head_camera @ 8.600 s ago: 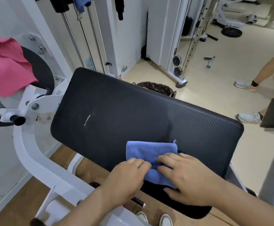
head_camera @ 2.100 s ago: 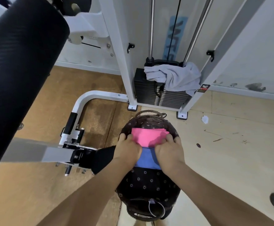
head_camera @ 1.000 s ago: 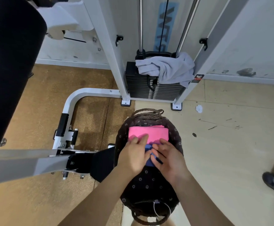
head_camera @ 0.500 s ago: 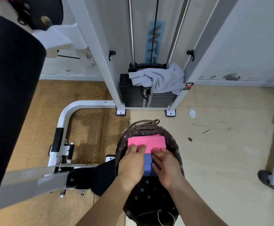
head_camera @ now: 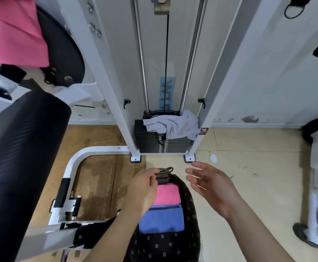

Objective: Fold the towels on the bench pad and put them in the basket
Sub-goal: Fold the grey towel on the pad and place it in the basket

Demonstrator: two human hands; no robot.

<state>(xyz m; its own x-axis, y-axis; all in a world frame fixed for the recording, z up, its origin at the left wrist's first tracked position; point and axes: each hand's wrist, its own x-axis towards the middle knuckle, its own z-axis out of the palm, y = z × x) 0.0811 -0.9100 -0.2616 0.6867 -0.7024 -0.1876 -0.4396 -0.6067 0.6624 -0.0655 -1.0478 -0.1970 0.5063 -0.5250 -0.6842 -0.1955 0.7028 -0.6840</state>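
Observation:
The dark basket [head_camera: 192, 210] with flowered lining stands on the floor at bottom centre. Inside it lie a folded pink towel [head_camera: 167, 194] and, nearer me, a folded blue towel [head_camera: 162, 219], edge to edge. My left hand [head_camera: 144, 188] hovers over the basket's left rim, fingers loosely curled beside the braided handle [head_camera: 164, 173], holding nothing. My right hand [head_camera: 209, 184] is raised to the right of the basket with fingers spread. The black bench pad [head_camera: 22, 148] fills the left side. Another pink towel [head_camera: 12, 31] hangs on the machine at top left.
A white cable-machine frame [head_camera: 105, 76] and its weight stack [head_camera: 164, 145] stand just beyond the basket, with a crumpled grey towel [head_camera: 171, 125] on the stack. The bench's white base tube [head_camera: 75, 159] curves on the brown mat at left. A shoe [head_camera: 303, 235] shows at far right.
Both hands have lifted off the towels in the basket and moved apart. The blue towel now lies uncovered in front of the pink one. My view has tilted upward.

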